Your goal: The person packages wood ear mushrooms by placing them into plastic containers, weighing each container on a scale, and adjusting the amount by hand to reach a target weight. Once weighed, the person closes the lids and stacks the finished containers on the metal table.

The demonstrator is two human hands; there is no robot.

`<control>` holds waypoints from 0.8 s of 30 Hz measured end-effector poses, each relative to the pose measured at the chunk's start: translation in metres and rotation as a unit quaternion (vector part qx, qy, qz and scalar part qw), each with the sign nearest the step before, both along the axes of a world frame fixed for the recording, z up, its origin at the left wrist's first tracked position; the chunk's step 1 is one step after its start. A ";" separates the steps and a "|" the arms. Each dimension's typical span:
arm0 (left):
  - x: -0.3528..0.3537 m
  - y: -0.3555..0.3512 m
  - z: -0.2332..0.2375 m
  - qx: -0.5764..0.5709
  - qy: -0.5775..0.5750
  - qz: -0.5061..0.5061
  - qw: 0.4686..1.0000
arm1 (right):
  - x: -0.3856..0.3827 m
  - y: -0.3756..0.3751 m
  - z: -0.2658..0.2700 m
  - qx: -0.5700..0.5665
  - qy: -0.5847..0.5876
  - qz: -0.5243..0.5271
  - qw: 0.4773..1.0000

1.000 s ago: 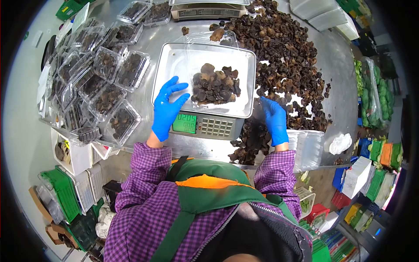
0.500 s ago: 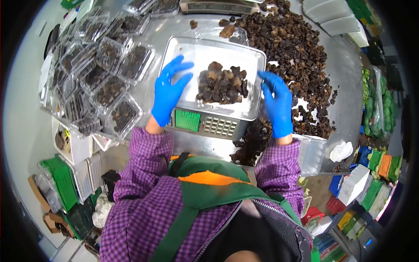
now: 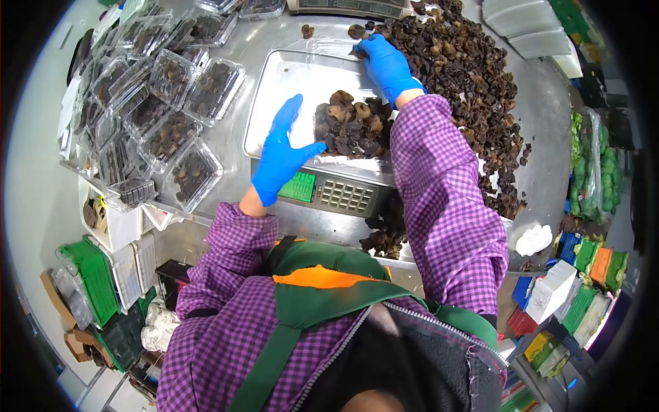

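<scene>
Dark brown wood ear mushrooms (image 3: 352,127) lie in a heap on the white pan (image 3: 274,89) of a digital scale (image 3: 353,196) with a lit green display. My blue-gloved left hand (image 3: 280,156) is over the pan's left front, fingers spread and thumb toward the heap, holding nothing. Beyond the pan's far edge, my blue-gloved right hand (image 3: 390,69) has its fingers closed at the edge of a clear plastic container (image 3: 333,47). The hand partly hides that grip. My right sleeve covers the pan's right side.
Filled clear punnets (image 3: 168,134) are piled on the left of the metal table (image 3: 532,154). A large loose mushroom heap (image 3: 456,75) spreads along the right. Another scale (image 3: 350,7) stands at the back. Stacked clear trays (image 3: 525,27) sit at the back right, and a crumpled white bag (image 3: 533,240) lies front right.
My right hand has moved from the pan's right edge up and left to the container behind it. My left hand has shifted slightly down and right, staying open.
</scene>
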State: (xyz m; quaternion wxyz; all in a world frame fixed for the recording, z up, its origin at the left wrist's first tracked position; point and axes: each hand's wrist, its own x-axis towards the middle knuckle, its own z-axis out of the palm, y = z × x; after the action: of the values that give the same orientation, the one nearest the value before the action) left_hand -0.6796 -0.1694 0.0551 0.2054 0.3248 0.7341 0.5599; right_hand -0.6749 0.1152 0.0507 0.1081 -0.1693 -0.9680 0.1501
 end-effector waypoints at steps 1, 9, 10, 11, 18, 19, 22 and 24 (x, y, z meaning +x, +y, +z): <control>0.001 0.001 0.002 0.005 0.001 0.000 1.000 | 0.001 -0.002 0.009 -0.029 -0.010 -0.016 0.999; -0.021 0.037 0.021 0.030 0.141 0.005 0.990 | 0.044 -0.007 0.052 -0.171 0.050 -0.049 0.983; -0.022 0.046 0.029 -0.004 0.183 0.014 0.983 | 0.052 -0.010 0.054 -0.232 0.078 -0.056 0.968; -0.026 0.053 0.025 -0.002 0.184 0.011 0.983 | 0.061 -0.014 0.057 -0.293 0.106 -0.063 0.948; -0.040 0.072 0.032 0.012 0.078 -0.066 0.995 | 0.152 -0.033 0.070 -0.486 0.192 -0.149 0.839; -0.037 0.069 0.041 0.012 0.079 -0.068 0.994 | 0.166 -0.035 0.072 -0.510 0.207 -0.164 0.819; -0.032 0.060 0.059 0.109 0.097 -0.052 0.988 | 0.197 -0.052 0.083 -0.574 0.262 -0.186 0.753; -0.009 0.051 0.078 0.119 0.076 -0.060 0.988 | 0.213 -0.067 0.081 -0.613 0.253 -0.183 0.726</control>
State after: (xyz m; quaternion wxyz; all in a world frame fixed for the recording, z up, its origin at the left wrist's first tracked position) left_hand -0.6885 -0.1182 0.1331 0.1424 0.4319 0.6547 0.6038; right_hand -0.4623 0.0478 0.1321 0.2471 -0.3281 -0.5527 0.7252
